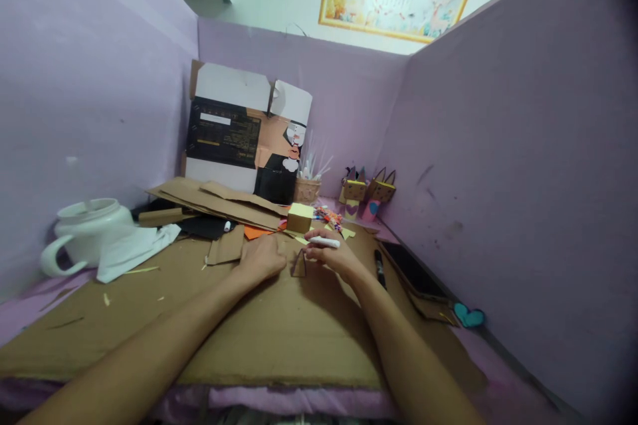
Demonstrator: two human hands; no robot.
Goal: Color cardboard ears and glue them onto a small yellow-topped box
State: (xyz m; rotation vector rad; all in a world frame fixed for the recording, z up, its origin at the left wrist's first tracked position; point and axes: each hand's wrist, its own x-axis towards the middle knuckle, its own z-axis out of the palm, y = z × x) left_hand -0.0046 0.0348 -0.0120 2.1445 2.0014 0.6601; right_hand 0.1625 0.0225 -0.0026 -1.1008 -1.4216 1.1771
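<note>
A white marker [326, 242] lies across the fingers of my right hand [339, 257], which is closed around it. Between my two hands a small cardboard triangle [299, 265] with dark-lined edges stands on the cardboard sheet [279, 339]; the right fingertips are close to its tip, and I cannot tell if they touch it. My left hand [263, 257] rests on the sheet just left of the triangle, fingers curled in, and what they hold, if anything, is hidden. A small cardboard box with a yellow top [300, 218] sits behind the hands.
On the left stand a white pot [92, 229] and a crumpled tissue [137, 252]. Flat cardboard pieces [224, 202] are stacked behind, before an unfolded box [224, 133]. A black marker [380, 269], a phone [413, 269] and a teal heart [468, 315] lie to the right.
</note>
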